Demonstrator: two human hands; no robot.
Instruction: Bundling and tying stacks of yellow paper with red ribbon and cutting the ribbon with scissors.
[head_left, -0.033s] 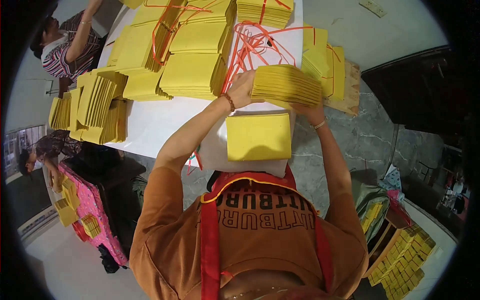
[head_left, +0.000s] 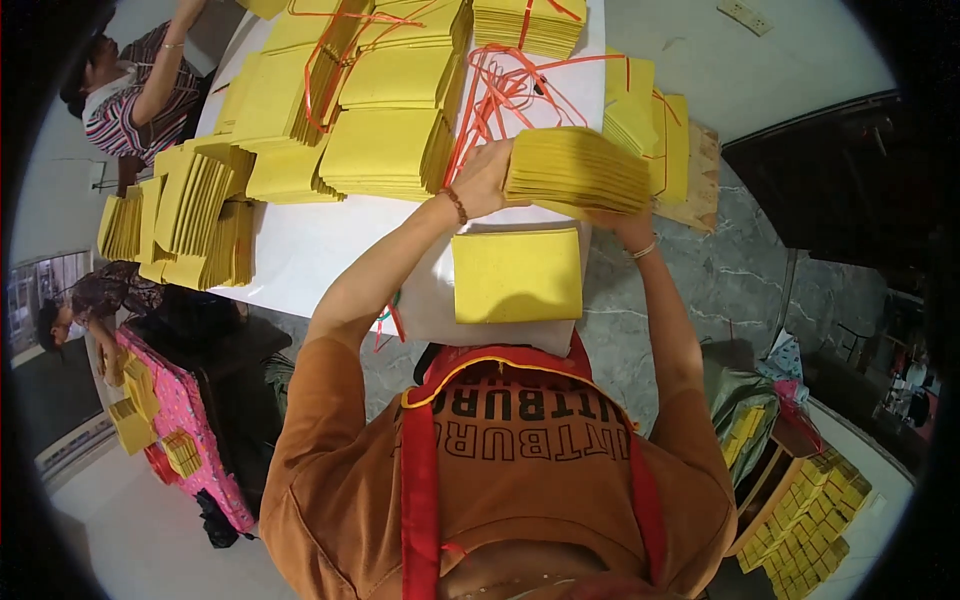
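Observation:
Above the near edge of the white table, I hold a thick stack of yellow paper (head_left: 578, 172), its layered edges facing me. My left hand (head_left: 483, 180) is closed on the left end. My right hand (head_left: 628, 228) grips the lower right corner from beneath, its fingers mostly hidden by the stack. Nearer my body lies another flat yellow paper stack (head_left: 517, 275), with my shadow on its front. Loose red strapping ribbons (head_left: 505, 95) lie tangled on the table just beyond my left hand.
Rows of yellow stacks (head_left: 385, 150) cover the table's left and far parts, with fanned ones (head_left: 190, 215) at its left edge. Tied bundles (head_left: 675, 150) sit on a wooden board (head_left: 706, 180) at right. Two people (head_left: 135, 100) work at left. More bundles (head_left: 805, 520) are piled lower right.
The held stack and my right hand have shifted very slightly to the right. Everything else looks the same.

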